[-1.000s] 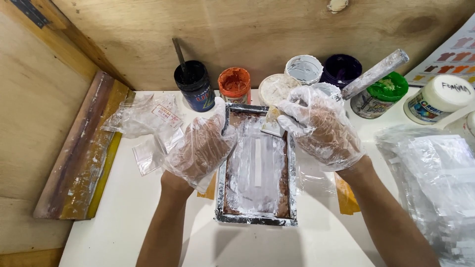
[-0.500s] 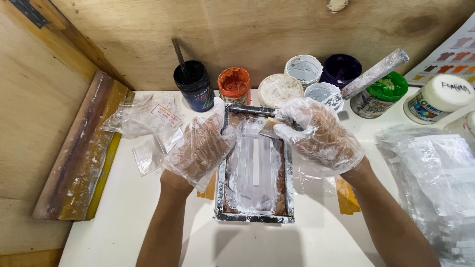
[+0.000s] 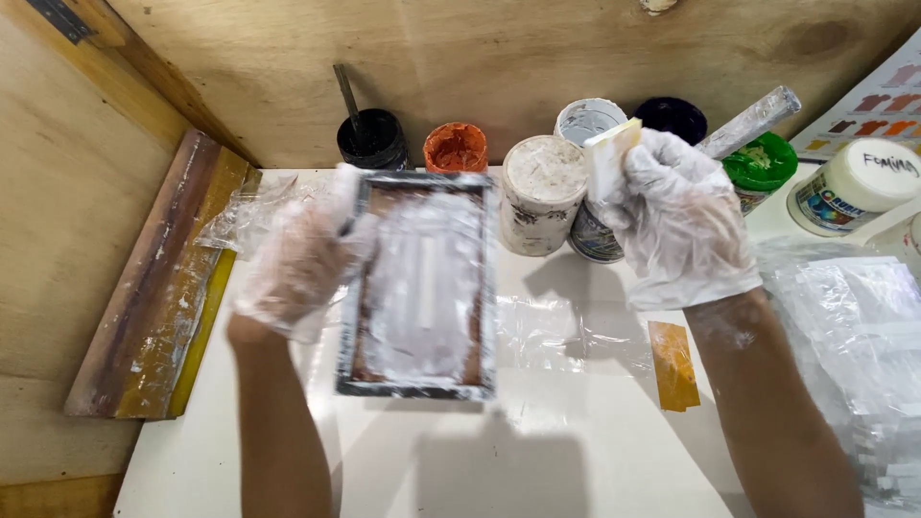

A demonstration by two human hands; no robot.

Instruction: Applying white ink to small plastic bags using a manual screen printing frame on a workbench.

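On the white table (image 3: 576, 451), at this moment:

Left hand: the left hand (image 3: 293, 264), in a thin clear plastic glove, closes its fingers around the left edge of a small screen-printing frame (image 3: 419, 288) and holds it lifted a little above the table, near the middle.

Right hand: the right hand (image 3: 676, 216), gloved too, grips a small pale squeegee (image 3: 610, 158) between thumb and fingers, just above the open pots.

Frame: its mesh is covered with whitish paste, and brown stain shows along the inner border. It looks a bit tilted, but the motion blur makes this hard to judge.

Pots: a white paste pot (image 3: 542, 192) stands just beside the frame's right edge; an orange pot (image 3: 455, 146), a black pot with a stick in it (image 3: 372, 139), a dark purple pot (image 3: 673, 115) and a green-lidded pot (image 3: 758, 163) stand behind, near the wooden wall.

Risk of a knock: the frame's right edge passes very near the white paste pot, so I think a quick swing can tip it and spill the paste.

Risk of slipping: the glove is loose and smeared, and only one edge is held, so the frame may slide out and fall wet side down.

Risk of drips: paste from the squeegee may fall into the wrong pot below.

Risk of smears: the clear plastic bags (image 3: 854, 326) at the right and the plastic sheet (image 3: 547, 331) under the frame can catch wet paste.
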